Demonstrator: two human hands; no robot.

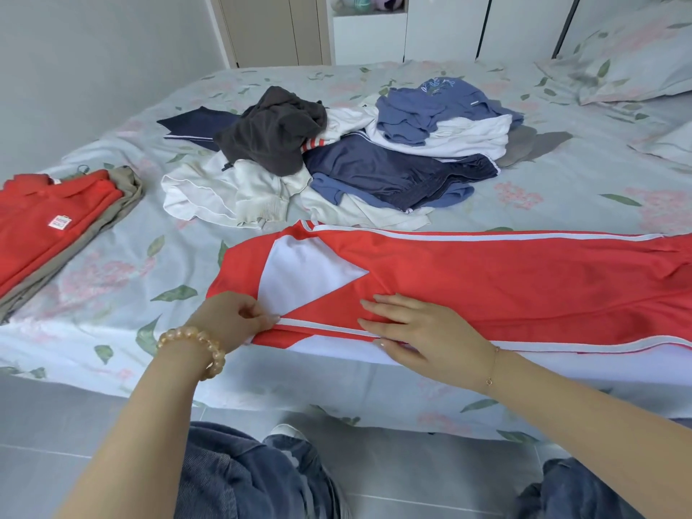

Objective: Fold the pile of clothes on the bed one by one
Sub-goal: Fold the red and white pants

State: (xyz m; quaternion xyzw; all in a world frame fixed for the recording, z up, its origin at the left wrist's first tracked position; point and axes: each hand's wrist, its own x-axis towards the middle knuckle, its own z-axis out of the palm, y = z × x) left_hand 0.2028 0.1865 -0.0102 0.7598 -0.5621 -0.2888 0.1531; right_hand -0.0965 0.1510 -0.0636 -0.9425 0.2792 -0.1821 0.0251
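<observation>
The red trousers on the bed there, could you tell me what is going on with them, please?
A person is folding long red trousers with white side stripes at the bed's near edge. The left hand pinches the fabric at one end; the right hand presses flat on them. An unfolded pile of clothes lies behind them.

left hand [233,319] fingers pinched together; right hand [419,331] fingers straight, palm down.

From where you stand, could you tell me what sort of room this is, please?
Most likely a home bedroom: a bed with a floral sheet, pillows at its head, and wardrobe doors along the far wall.
</observation>
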